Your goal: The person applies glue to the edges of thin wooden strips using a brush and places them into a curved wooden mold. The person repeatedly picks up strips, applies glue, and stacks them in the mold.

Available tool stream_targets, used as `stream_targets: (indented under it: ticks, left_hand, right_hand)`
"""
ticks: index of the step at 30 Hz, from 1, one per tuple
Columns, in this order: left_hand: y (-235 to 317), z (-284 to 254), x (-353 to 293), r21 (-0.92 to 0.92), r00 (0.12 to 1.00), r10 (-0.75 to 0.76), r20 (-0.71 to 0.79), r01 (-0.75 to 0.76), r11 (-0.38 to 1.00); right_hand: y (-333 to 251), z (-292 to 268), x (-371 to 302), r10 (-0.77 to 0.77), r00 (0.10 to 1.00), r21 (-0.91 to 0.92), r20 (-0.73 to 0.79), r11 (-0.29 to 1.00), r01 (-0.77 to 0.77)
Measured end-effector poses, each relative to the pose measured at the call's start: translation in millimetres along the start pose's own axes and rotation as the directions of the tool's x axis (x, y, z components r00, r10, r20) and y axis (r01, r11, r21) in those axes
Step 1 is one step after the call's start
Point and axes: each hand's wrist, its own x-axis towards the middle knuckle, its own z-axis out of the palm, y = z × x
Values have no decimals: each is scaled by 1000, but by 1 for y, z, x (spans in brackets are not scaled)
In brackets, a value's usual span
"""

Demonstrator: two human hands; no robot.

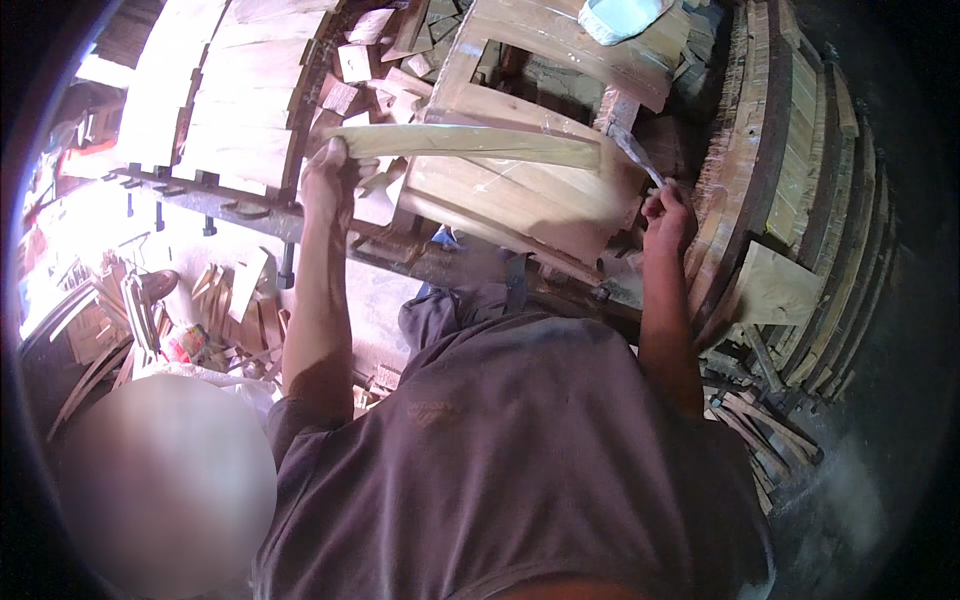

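Observation:
My left hand (330, 178) is closed around the left end of a long, pale wooden strip (460, 143). The strip stretches to the right above a joined wooden panel (520, 195); whether they touch, I cannot tell. In my closed right hand (668, 218) is a brush (637, 153) with a whitish coating, its head pointing up and left, close to the strip's right end. A white tub (622, 18) with pale blue inside sits on boards at the far side, beyond the brush.
Joined board panels (255, 100) lie on a clamp rack (225, 208) at the far left. Wood offcuts (355, 62) are heaped behind the strip. Tall stacked boards (800, 200) rise on the right. Thin wood scraps (140, 310) pile up at lower left.

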Motion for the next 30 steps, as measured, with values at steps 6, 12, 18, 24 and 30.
stream_targets:
  ticks: [6,12,18,24,30]
  left_hand:
    - [-37,75,100,-103,962,-141,232,168,980]
    - [-94,92,206,115,947,-221,234,199,973]
    - [-82,134,223,389,992,-128,20,111,915]
    - [-70,150,230,926,957,155,245,-278,257]
    - [-79,158,222,949,946,76,316,-315,-28]
  right_hand:
    - [-13,-14,37,68,977,114,-204,992,-46]
    - [15,-24,92,-5,997,152,-76,988,16]
    - [40,-8,117,113,988,201,-109,975,-90]
    - [32,-1,125,97,990,274,-101,959,-66]
    - [16,26,159,107,986,369,-131,928,-52]
